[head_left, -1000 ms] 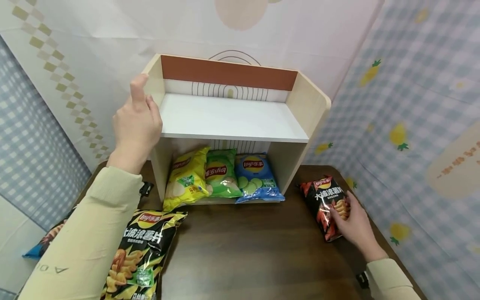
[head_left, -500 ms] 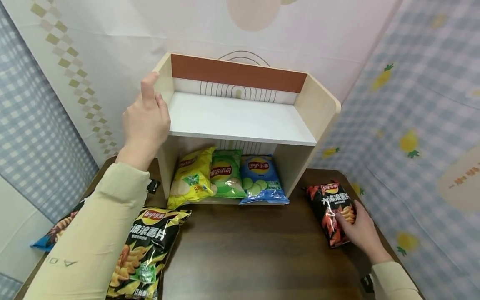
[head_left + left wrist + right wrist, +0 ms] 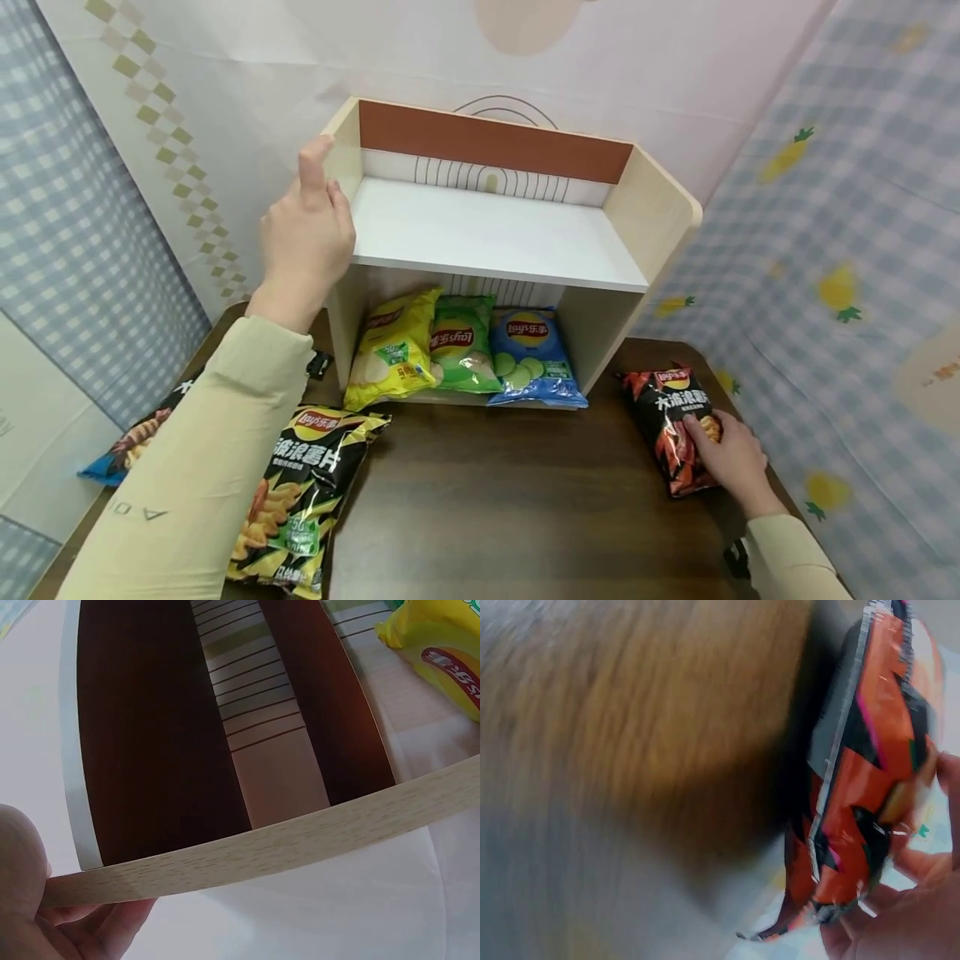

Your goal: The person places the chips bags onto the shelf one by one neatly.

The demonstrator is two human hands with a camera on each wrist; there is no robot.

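Observation:
My left hand (image 3: 307,237) grips the left side panel of a small two-tier wooden shelf (image 3: 495,233). In the left wrist view the thumb and fingers lie on opposite sides of the panel's edge (image 3: 247,851). At the right end of the table my right hand (image 3: 731,458) holds a red and black bag of potato chips (image 3: 678,437), thumb on its front. The right wrist view shows that bag (image 3: 862,787) side-on, fingers around its far edge. Yellow (image 3: 393,350), green (image 3: 461,346) and blue (image 3: 532,358) chip bags stand side by side in the shelf's lower tier.
A black and yellow chip bag (image 3: 307,492) lies on the brown table (image 3: 480,500) at front left, partly behind my left sleeve. Another bag with a blue corner (image 3: 135,437) lies farther left, mostly hidden. Cloth-covered walls (image 3: 810,275) enclose the table's back and sides.
The whole scene has slid a little to the right in the head view. Both hands keep their holds, and the red and black bag stays about where it was beside the shelf.

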